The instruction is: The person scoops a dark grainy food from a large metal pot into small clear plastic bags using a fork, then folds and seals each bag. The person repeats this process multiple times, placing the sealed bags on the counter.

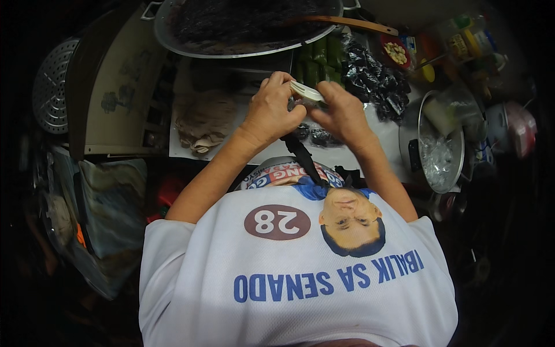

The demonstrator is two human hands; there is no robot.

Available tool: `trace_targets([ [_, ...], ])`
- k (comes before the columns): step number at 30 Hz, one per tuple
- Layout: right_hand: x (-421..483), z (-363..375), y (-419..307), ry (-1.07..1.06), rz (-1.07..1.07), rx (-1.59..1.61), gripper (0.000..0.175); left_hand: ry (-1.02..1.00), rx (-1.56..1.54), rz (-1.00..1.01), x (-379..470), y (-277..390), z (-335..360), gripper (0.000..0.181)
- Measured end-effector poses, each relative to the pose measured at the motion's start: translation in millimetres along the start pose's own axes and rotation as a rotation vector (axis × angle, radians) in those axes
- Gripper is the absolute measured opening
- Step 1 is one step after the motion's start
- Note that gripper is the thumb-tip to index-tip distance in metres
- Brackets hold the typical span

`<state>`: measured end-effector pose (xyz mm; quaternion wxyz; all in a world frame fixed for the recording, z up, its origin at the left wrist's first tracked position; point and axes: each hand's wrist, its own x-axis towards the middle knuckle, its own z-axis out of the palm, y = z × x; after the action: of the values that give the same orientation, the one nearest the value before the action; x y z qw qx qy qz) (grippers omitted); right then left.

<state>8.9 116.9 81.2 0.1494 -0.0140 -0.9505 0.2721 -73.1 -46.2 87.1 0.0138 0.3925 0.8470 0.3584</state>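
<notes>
Over the front of a white work surface, both my hands are raised and close together. A pale plastic fork (307, 91) spans the gap between them, its tines by the fingers of my left hand (273, 106) and its other end in my right hand (340, 108). Clear plastic film shows just beneath the fork, between the hands; what it wraps is mostly hidden. Below the hands lie small dark plastic-wrapped pieces (323, 137). Green leaf-wrapped rolls (320, 58) lie beyond my hands, beside a heap of dark plastic-wrapped pieces (375, 76).
A wide metal pan (243, 55) of dark food stands at the back, a wooden paddle (360, 22) across its rim. Beige cloth (206, 119) lies left. At right are a red bowl of pale pieces (395, 53) and a metal pot (441, 143) holding clear plastic.
</notes>
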Motion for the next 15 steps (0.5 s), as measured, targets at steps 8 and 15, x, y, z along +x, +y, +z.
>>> trace_targets([
  [8,34.0,3.3,-33.8,-0.097,0.366,0.881,0.012,-0.087,-0.371,-0.061,3.8,-17.7,-49.2,0.045],
  [15,68.8,-7.7,-65.8,-0.334,0.367,0.774,0.028,-0.2,-0.542,-0.027,7.1,-29.6,-88.9,0.059],
])
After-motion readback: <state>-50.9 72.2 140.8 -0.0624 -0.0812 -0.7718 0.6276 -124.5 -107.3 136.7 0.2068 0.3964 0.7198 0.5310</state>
